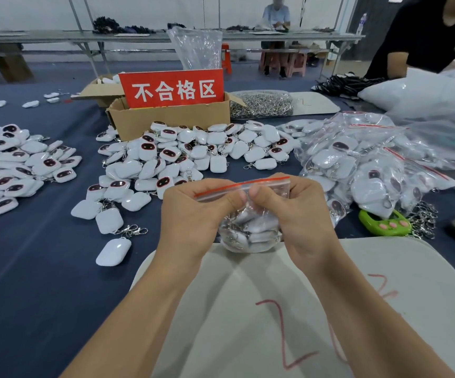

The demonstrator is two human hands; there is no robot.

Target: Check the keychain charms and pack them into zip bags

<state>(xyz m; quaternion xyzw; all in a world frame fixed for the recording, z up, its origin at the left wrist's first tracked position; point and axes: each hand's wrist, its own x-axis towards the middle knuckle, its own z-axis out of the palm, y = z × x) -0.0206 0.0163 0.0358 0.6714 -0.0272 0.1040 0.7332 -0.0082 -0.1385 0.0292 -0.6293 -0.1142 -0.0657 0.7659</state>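
- Blue cloth (43,268) covers our table, with loose charms (166,159) heaped just behind the zip bag (248,230).
- We pinch the bag's red strip with our left hand (193,214) and right hand (297,214), thumbs together, likely to seal it.
- Charms sit inside the bag.

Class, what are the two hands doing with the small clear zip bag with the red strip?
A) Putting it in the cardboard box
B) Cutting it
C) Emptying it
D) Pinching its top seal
D: the left hand and right hand both pinch the top of the clear zip bag with the red strip.
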